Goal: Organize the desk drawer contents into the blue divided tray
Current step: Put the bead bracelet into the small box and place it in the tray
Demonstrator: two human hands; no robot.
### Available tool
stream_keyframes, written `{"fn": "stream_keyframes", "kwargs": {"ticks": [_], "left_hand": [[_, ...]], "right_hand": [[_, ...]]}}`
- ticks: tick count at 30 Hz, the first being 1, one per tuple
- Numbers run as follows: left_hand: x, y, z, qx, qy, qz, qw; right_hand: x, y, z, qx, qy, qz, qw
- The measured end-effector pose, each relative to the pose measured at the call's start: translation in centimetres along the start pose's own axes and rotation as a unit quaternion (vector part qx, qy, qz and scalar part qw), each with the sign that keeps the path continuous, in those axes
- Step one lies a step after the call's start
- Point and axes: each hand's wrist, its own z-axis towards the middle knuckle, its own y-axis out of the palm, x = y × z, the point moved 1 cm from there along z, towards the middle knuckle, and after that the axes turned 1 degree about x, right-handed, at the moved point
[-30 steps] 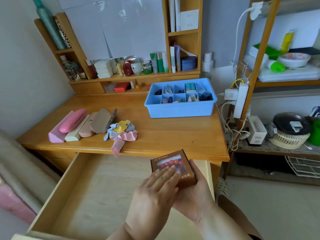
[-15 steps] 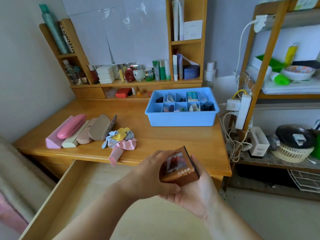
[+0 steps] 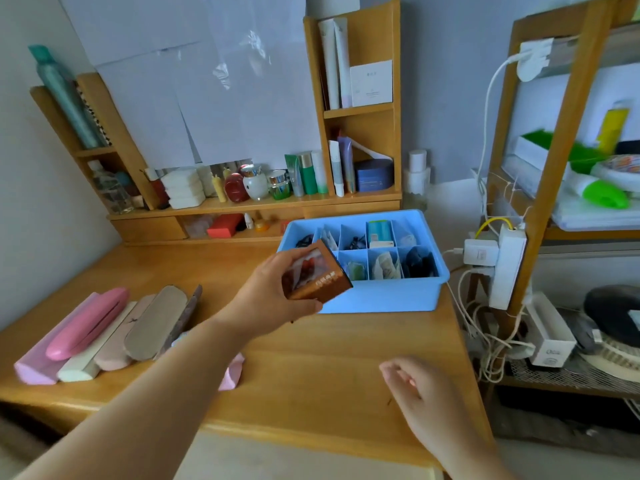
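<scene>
Your left hand [image 3: 273,292] grips brown box [image 3: 317,277] — held tilted at near-left corner of blue divided tray [image 3: 381,299], over its front rim. Open compartments lie just beyond and right of box. Right hand [image 3: 419,393] relaxed, empty, nearer you, well short of tray.

Bare desk [image 3: 346,358] before blue tray [image 3: 381,299] (compartments crowded), cases [image 3: 104,330] left
</scene>
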Motion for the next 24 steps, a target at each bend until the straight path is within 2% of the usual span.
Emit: {"fn": "stream_keyframes", "kwargs": {"ticks": [7, 10, 13, 15, 18, 19, 21, 24], "left_hand": [[-1.5, 2.3, 11.3, -0.026, -0.014, 0.044, 0.999], [-2.3, 4.3, 13.7, -0.029, -0.031, 0.074, 0.996], [-3.2, 6.0, 14.6, -0.042, -0.027, 0.097, 0.994], [-3.3, 6.5, 14.7, -0.048, -0.014, 0.134, 0.990], [-2.7, 6.1, 13.7, -0.055, -0.009, 0.175, 0.983], [-2.4, 5.7, 12.9, -0.024, 0.000, 0.155, 0.988], [-1.9, 4.6, 10.4, 0.084, 0.035, 0.088, 0.992], [-1.9, 3.7, 3.5, 0.214, 0.098, 0.036, 0.971]], "right_hand": [[0.5, 0.2, 0.6, -0.012, -0.028, 0.020, 0.999], [0.7, 0.4, 1.0, -0.025, 0.006, 0.018, 1.000], [1.5, 0.7, 1.4, -0.033, 0.048, 0.082, 0.995], [1.6, 0.7, 1.2, -0.048, 0.029, 0.081, 0.995], [0.9, 0.5, 0.8, -0.018, -0.035, 0.008, 0.999], [0.6, 0.3, 0.7, -0.007, -0.049, -0.003, 0.999], [0.4, 0.2, 0.5, 0.004, -0.056, 0.002, 0.998], [0.4, 0.2, 0.3, 0.012, -0.041, 0.008, 0.999]]}}
